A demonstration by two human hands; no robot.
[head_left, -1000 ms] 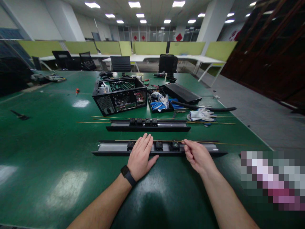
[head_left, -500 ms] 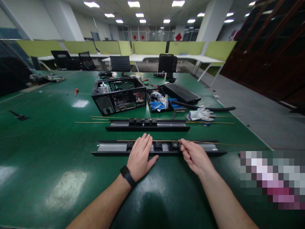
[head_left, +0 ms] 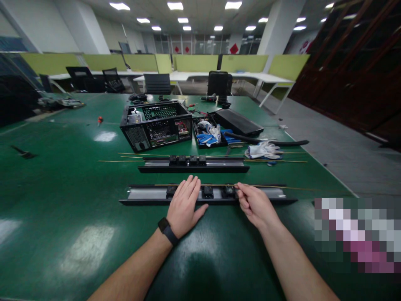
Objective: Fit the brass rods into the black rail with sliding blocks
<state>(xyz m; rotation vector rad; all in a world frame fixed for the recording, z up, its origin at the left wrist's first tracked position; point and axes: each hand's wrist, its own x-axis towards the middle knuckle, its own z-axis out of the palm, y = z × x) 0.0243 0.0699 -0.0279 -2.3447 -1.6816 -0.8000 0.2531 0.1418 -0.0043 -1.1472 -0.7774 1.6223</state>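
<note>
Across the near black channel rail (head_left: 150, 195), my left hand (head_left: 185, 202) lies flat with its fingers stretched out, covering part of the rail and what sits under the palm. My right hand (head_left: 255, 202) pinches a thin brass-coloured rod (head_left: 216, 185) between thumb and forefinger. The rod runs along the rail's far edge and sticks out past its right end. Several black blocks sit in the rail, among them a middle block (head_left: 207, 191) between my hands and another block (head_left: 229, 191) just left of my right fingertips.
Beyond lies a second black rail (head_left: 194, 169) with several blocks and thin rods. Behind it stand an open computer case (head_left: 156, 125), a black tray (head_left: 211, 145) holding gloves, a flat black panel (head_left: 239, 122) and a white glove (head_left: 265, 150). A brush (head_left: 23, 152) rests far left.
The view has shifted very slightly. Both hands keep their places on the rail and the rod; no clear movement of the rod shows.
</note>
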